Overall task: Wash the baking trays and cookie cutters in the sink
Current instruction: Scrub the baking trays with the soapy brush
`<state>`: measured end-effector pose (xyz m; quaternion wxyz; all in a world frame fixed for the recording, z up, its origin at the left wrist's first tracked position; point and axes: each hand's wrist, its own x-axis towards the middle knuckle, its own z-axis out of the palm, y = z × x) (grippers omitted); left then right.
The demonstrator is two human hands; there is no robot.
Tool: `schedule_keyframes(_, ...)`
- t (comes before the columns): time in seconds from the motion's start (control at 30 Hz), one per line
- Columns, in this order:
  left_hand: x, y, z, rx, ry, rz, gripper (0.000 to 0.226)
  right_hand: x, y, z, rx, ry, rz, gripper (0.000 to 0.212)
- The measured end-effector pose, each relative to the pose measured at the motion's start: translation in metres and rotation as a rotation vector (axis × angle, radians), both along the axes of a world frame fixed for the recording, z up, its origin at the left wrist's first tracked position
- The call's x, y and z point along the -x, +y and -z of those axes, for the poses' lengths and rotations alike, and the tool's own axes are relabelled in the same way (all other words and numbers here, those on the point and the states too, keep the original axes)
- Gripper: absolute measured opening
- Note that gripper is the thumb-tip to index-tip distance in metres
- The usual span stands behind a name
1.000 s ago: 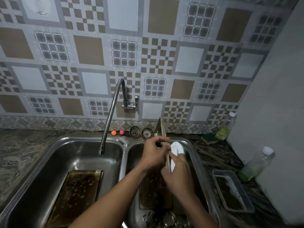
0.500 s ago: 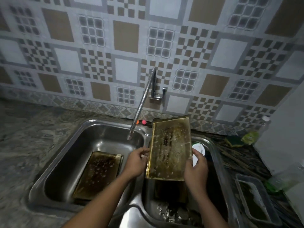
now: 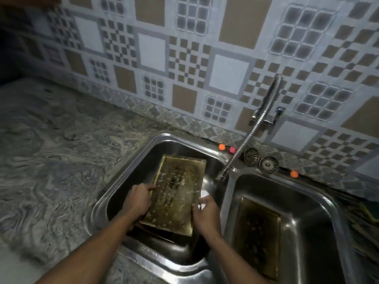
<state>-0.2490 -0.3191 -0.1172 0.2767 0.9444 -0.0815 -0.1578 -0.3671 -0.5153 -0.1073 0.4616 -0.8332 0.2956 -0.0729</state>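
my left hand and right hand grip the long edges of the soapy baking tray between them over the left sink basin; stiff, light, probably slippery, best held by its rims.

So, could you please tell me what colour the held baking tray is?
Golden-brown, speckled with pale suds; the baking tray shows in the head view.
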Motion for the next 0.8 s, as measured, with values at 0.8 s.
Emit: schedule_keyframes(0.8,-0.032,0.006,0.094,-0.139,0.143,0.124,0.029,-0.020,0.027,0.100,-0.440,0.389,-0.060,0.054)
